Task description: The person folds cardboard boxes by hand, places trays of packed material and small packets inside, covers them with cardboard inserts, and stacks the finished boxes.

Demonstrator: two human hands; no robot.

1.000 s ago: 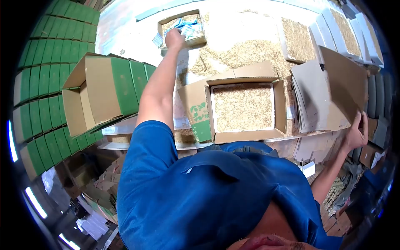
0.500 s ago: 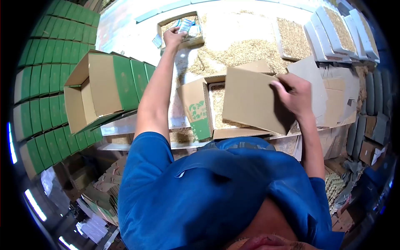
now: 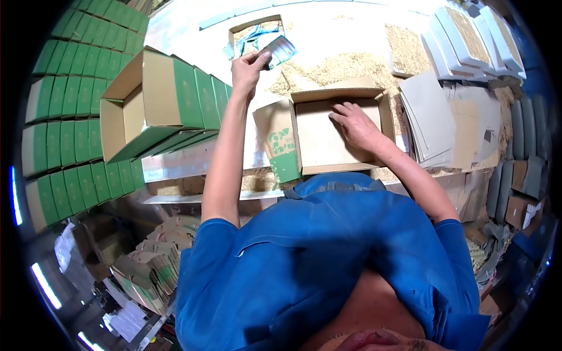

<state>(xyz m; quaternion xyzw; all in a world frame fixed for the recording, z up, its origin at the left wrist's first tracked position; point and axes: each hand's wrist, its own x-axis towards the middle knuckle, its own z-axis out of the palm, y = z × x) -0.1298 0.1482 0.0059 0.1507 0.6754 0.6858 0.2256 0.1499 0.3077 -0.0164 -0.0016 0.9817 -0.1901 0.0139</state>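
My left hand (image 3: 248, 70) pinches a small blue-and-white printed packet (image 3: 281, 51), held up just in front of a small cardboard box (image 3: 233, 36) with more blue packets inside. Fingers spread, my right hand (image 3: 355, 124) rests on a flat cardboard sheet (image 3: 319, 136). That sheet lies inside an open carton (image 3: 341, 169) in front of my body and covers what is beneath it. The carton's left flap (image 3: 278, 140) with green print is folded outward.
Open green-and-brown cartons (image 3: 158, 93) stand in a row at the left, before a high stack of green boxes (image 3: 64, 96). Loose grain-like material (image 3: 345, 67) is spread over the white table. Grey cardboard sheets (image 3: 430, 120) and white trays (image 3: 459, 44) are at the right.
The cardboard sheet has gone from my right hand's grip down into the carton, where that hand now lies on it. My left hand has lifted a packet out of the small box.
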